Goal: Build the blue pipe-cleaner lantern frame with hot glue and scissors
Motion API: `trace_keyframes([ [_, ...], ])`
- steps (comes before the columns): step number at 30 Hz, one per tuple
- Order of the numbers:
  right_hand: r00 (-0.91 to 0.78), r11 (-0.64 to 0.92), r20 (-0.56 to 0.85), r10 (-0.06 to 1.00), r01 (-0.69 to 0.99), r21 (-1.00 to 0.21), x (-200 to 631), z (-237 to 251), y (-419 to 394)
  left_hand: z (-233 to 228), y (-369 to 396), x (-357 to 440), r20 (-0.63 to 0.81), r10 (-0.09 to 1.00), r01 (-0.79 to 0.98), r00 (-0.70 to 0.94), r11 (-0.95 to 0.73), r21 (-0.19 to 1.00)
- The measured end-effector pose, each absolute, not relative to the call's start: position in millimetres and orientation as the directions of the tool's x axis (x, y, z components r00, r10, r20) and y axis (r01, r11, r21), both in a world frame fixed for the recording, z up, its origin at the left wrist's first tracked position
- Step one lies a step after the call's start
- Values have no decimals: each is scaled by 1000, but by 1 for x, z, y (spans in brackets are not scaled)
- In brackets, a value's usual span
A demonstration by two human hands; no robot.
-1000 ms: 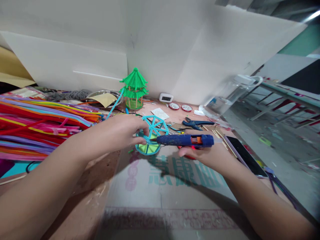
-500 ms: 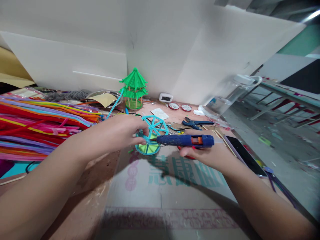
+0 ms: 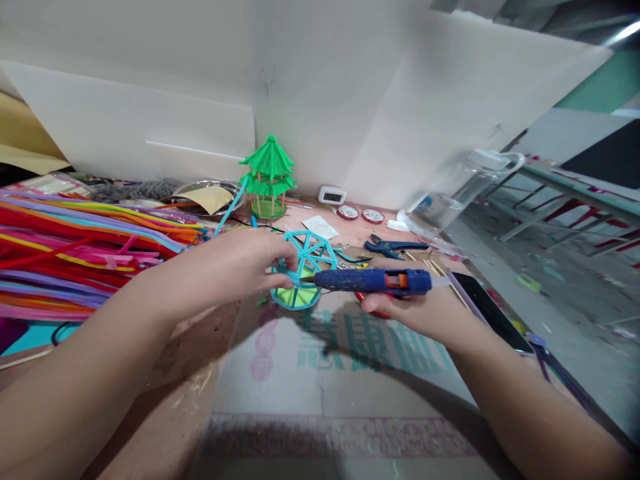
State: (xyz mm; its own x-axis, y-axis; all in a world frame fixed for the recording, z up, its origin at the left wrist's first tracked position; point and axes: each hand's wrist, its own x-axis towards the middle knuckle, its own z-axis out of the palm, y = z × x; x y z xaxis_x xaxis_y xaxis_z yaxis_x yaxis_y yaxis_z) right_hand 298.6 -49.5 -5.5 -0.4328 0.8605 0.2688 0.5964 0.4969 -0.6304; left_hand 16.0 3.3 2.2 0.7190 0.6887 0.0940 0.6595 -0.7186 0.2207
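Observation:
My left hand (image 3: 265, 259) pinches the near-left edge of a light-blue wheel-shaped frame (image 3: 320, 248) with spokes, apparently made of pipe cleaners. Beneath it is a round green base with a blue rim (image 3: 295, 299), partly hidden by the frame and my fingers. In my right hand (image 3: 405, 305) lies a dark-blue hot glue gun (image 3: 373, 281), its nozzle pointing left at the frame edge close to my left fingertips. Whether the nozzle touches the frame I cannot tell. A clear glue stick (image 3: 441, 282) pokes from the gun's back end.
Bundles of colourful pipe cleaners (image 3: 85, 253) cover the left. A green pagoda model (image 3: 270, 177) stands behind the frame. Blue pliers (image 3: 395, 247), a small white clock (image 3: 332, 195), a phone (image 3: 493, 312) and a leaning water bottle (image 3: 457, 190) lie around. Printed cardboard (image 3: 320, 393) is in front.
The glue gun in my right hand has shifted very slightly to the right. My left hand and the blue frame stay in place.

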Motion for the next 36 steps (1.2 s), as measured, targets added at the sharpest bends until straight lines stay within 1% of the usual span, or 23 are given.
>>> trace_keyframes([
  [4,-407,539,355,842,591,-601,300,-15,-46,2,3,15,88,694,663,714,-712,232],
  [10,-395,567,411,822,632,-528,296,-15,-45,0,4,14,120,683,653,720,-726,216],
  [12,-386,566,420,821,638,-522,295,-12,-46,0,4,14,124,683,653,720,-727,210],
  [14,-391,557,399,830,637,-534,293,-8,-47,0,4,14,126,684,655,718,-726,209],
  [19,-394,491,294,871,662,-566,289,3,-51,1,3,14,123,682,651,721,-728,214],
  [25,-379,501,328,865,654,-567,289,0,-50,-1,5,14,102,694,660,713,-713,238],
  [31,-446,520,281,850,626,-581,299,-3,-50,0,4,13,95,685,648,722,-718,253],
  [36,-519,525,206,830,602,-602,303,2,-50,4,2,17,72,699,670,712,-706,230],
])
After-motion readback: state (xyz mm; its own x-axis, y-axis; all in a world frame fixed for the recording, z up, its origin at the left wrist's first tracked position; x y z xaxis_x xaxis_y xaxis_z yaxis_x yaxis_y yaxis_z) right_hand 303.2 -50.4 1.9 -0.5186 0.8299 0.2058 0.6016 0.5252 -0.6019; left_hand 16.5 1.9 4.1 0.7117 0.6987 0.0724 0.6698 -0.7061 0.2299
